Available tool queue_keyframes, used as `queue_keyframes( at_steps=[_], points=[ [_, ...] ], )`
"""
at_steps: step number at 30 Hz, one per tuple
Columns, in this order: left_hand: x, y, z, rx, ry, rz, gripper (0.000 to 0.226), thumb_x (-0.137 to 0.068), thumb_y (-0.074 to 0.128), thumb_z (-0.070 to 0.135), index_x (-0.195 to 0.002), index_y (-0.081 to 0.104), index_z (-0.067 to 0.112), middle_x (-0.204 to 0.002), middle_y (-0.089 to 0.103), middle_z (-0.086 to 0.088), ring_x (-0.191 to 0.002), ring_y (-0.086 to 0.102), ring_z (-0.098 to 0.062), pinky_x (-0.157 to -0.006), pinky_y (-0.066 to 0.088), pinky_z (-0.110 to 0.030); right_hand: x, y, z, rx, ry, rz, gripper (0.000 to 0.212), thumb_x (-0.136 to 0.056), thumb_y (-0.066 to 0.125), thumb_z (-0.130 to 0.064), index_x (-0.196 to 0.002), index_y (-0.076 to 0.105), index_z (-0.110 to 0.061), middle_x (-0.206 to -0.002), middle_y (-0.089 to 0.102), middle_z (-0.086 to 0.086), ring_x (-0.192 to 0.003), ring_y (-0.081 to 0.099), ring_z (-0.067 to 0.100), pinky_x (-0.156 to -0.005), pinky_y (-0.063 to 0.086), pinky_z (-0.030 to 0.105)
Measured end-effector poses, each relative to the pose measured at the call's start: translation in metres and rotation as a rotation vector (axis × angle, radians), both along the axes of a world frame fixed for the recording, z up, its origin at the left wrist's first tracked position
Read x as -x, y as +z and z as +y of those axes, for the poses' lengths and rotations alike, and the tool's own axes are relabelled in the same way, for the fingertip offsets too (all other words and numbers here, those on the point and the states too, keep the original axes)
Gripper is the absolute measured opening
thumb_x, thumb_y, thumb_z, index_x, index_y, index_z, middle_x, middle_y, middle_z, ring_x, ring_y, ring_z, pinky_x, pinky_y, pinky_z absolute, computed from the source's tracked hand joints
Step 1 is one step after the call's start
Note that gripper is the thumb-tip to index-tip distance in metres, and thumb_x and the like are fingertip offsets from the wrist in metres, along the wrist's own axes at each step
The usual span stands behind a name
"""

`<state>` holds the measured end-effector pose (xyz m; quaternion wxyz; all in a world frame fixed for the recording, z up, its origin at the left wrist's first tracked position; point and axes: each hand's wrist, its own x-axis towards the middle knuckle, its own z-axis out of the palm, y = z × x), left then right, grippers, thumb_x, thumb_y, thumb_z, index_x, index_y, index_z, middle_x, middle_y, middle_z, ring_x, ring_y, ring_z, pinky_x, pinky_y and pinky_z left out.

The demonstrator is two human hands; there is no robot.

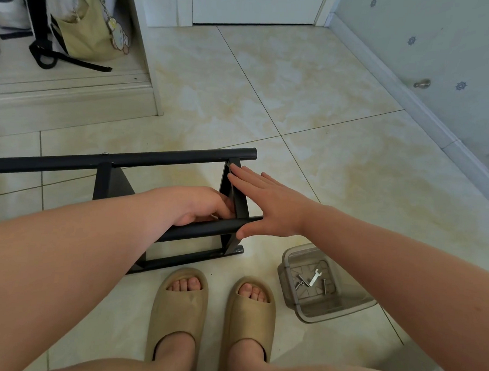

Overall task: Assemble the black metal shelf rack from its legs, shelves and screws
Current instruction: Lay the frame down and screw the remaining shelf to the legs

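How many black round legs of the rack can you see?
3: far leg, middle leg, near leg; a fourth may be hidden.

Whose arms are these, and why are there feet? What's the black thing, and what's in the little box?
The camera sits on a person's head and looks down, so you see their own arms and their slippers. It is the only picture, and there is no robot. The black thing is a partly built metal rack lying on its side on the tiled floor. The right hand is flat and open, pressing on the shelf at the rack's end. The left hand reaches over the near tube, fingers curled at that corner; whether they pinch anything is hidden. Beside the feet stands a clear box holding a small wrench and some screws.
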<state>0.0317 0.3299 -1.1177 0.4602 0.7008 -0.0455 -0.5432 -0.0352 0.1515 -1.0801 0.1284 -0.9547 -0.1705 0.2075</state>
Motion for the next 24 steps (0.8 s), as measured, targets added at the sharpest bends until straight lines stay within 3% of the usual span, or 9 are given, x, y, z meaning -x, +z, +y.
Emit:
queue_keyframes(
  at_steps=[4,9,12,14,21,24],
  points=[
    [0.0007,0.0007,-0.0003,-0.021,-0.009,0.032,0.019,-0.087,0.056,-0.005,-0.088,0.068,0.01,-0.073,0.068,-0.008,-0.067,0.062,-0.021,-0.07,0.049,-0.029,0.0006,0.0001,0.0004,0.001,-0.001,-0.002,0.113,-0.085,0.068,-0.063,-0.162,-0.003,-0.021,-0.167,-0.016,-0.009,-0.153,-0.014,0.006,-0.124,-0.009,0.029],
    [0.0007,-0.0015,-0.0002,0.014,0.002,0.056,0.015,-0.091,0.057,0.003,-0.095,0.07,0.008,-0.084,0.071,-0.011,-0.078,0.066,-0.024,-0.077,0.051,-0.033,0.0013,0.0005,0.0009,-0.003,-0.002,-0.001,0.113,-0.085,0.068,-0.063,-0.162,-0.003,-0.021,-0.168,-0.016,-0.008,-0.154,-0.013,0.007,-0.124,-0.009,0.029],
    [0.0011,-0.0027,-0.0008,-0.02,-0.016,0.008,0.009,-0.091,0.063,0.01,-0.094,0.071,0.011,-0.076,0.073,-0.006,-0.067,0.068,-0.017,-0.068,0.057,-0.03,0.0018,0.0005,0.0006,-0.004,-0.001,0.001,0.113,-0.085,0.068,-0.063,-0.162,-0.003,-0.02,-0.168,-0.016,-0.008,-0.154,-0.013,0.007,-0.123,-0.009,0.029],
    [0.0015,-0.0035,-0.0019,-0.05,-0.025,0.006,0.009,-0.09,0.065,0.012,-0.097,0.071,0.01,-0.073,0.071,-0.006,-0.064,0.067,-0.018,-0.07,0.057,-0.03,0.0025,0.0,0.0005,-0.005,-0.001,-0.001,0.113,-0.085,0.069,-0.063,-0.162,-0.002,-0.02,-0.167,-0.016,-0.008,-0.154,-0.013,0.007,-0.123,-0.01,0.028],
    [-0.0004,-0.0027,0.001,0.022,0.024,0.048,0.019,-0.089,0.058,-0.003,-0.095,0.071,0.009,-0.083,0.073,-0.01,-0.079,0.068,-0.023,-0.077,0.053,-0.031,0.0016,0.0002,0.0016,-0.006,-0.004,-0.003,0.113,-0.085,0.069,-0.063,-0.162,-0.003,-0.021,-0.167,-0.016,-0.009,-0.154,-0.013,0.007,-0.123,-0.009,0.029],
    [-0.0013,-0.003,0.001,-0.002,0.014,0.11,0.019,-0.094,0.053,0.003,-0.096,0.071,0.01,-0.09,0.072,-0.01,-0.08,0.067,-0.02,-0.076,0.054,-0.031,0.0015,0.0011,0.0018,0.001,-0.003,-0.001,0.113,-0.085,0.068,-0.063,-0.162,-0.003,-0.021,-0.168,-0.016,-0.009,-0.154,-0.013,0.007,-0.124,-0.009,0.029]
  ],
)
